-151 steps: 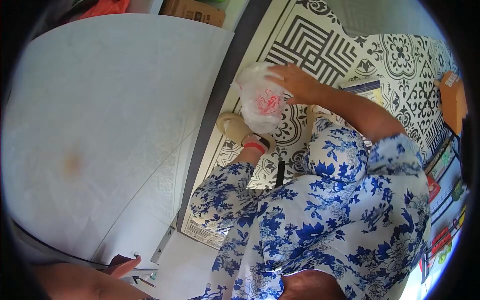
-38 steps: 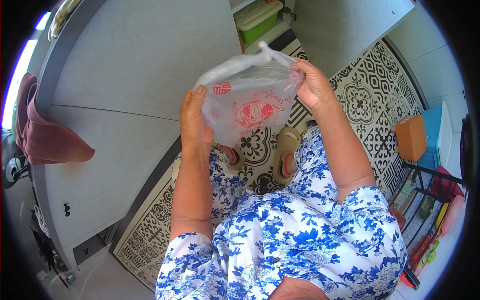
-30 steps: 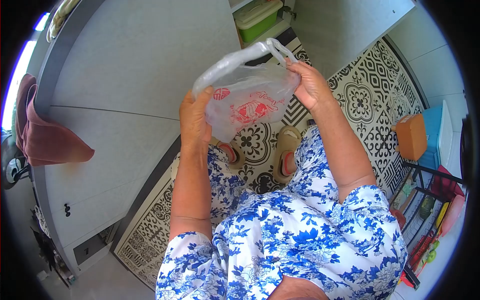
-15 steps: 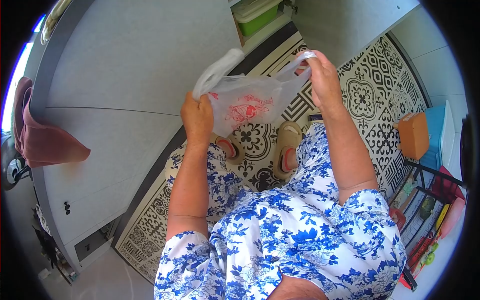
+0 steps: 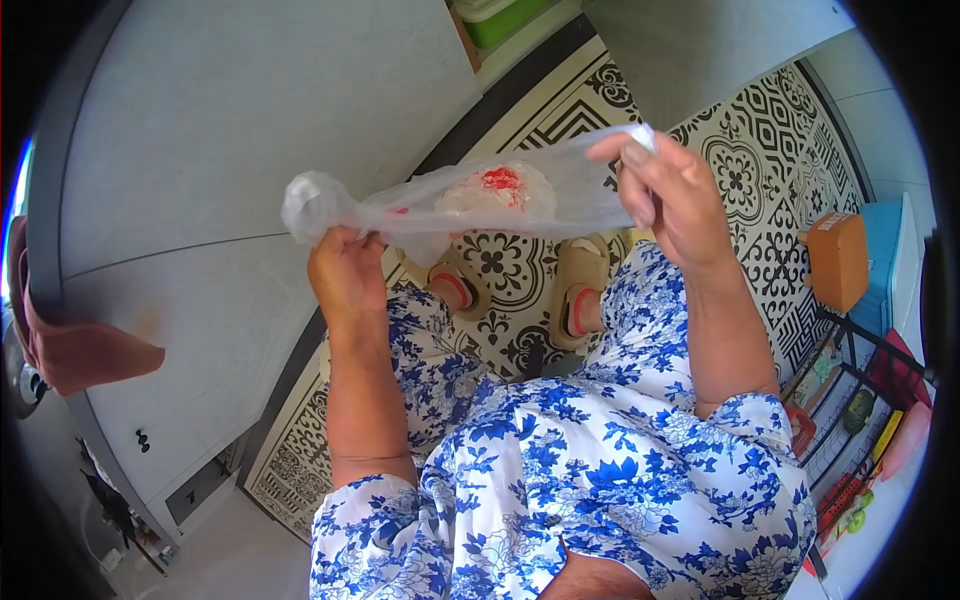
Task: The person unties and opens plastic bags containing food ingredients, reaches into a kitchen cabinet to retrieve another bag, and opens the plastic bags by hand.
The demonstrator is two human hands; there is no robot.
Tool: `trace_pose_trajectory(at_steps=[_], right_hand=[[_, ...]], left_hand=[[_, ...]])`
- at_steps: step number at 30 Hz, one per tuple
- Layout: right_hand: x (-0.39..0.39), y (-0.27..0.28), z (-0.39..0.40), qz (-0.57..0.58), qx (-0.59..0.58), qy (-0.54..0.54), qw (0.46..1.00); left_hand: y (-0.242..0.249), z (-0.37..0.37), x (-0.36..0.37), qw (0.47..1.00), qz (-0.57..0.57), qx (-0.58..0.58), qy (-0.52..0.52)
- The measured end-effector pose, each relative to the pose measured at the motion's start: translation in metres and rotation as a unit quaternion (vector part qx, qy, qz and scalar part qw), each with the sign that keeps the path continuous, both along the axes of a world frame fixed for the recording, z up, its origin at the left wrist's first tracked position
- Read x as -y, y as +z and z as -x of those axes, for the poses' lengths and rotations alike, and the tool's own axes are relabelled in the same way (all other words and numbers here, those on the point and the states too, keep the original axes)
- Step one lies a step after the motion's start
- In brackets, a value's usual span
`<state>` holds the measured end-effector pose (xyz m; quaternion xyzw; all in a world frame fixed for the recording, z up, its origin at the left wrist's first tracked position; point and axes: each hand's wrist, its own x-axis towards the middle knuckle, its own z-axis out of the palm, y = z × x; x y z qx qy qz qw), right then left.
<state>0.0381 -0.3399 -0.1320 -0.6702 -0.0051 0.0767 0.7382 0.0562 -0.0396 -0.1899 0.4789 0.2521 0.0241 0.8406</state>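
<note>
A thin, see-through plastic bag [image 5: 575, 185] with red print is stretched between my two hands, over the floor and the slippers. My left hand [image 5: 347, 275] pinches its bunched left end, where a puffed, crumpled part sticks up past the fingers. At the other end, my right hand [image 5: 675, 195] grips a corner of the bag between thumb and fingers, with a white bit of plastic at the fingertips. The bag's middle sags a little, and the red print shows through a pale rounded patch.
A grey cabinet [image 5: 250, 130] stands close on the left, with a brownish-pink cloth [image 5: 85, 345] hanging over it. On the right are an orange box [image 5: 838, 262], a blue bin [image 5: 885, 255] and a black wire rack [image 5: 825, 400]. Patterned tiles [image 5: 735, 170] cover the floor.
My hands have moved farther apart, the left one left and down, the right one rightward. The bag has gone from hanging open to being pulled into a long, narrow strip.
</note>
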Motion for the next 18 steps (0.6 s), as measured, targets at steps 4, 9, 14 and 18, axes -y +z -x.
trace_pose_trajectory(at_steps=[4, 9, 14, 18], right_hand=[[-0.006, 0.016, 0.017, -0.025, 0.054, 0.056, 0.997], [-0.006, 0.032, 0.028, -0.038, 0.065, 0.072, 0.995], [-0.01, 0.043, 0.039, -0.034, 0.159, 0.141, 0.977], [-0.016, 0.045, 0.042, -0.063, 0.229, 0.117, 0.964]], left_hand=[[0.01, 0.013, -0.021, 0.998, 0.011, 0.067, -0.018], [0.033, 0.034, -0.026, 0.993, -0.041, 0.095, -0.057], [0.04, 0.044, -0.032, 0.982, -0.014, 0.154, -0.105], [0.044, 0.047, -0.032, 0.96, 0.005, 0.209, -0.187]])
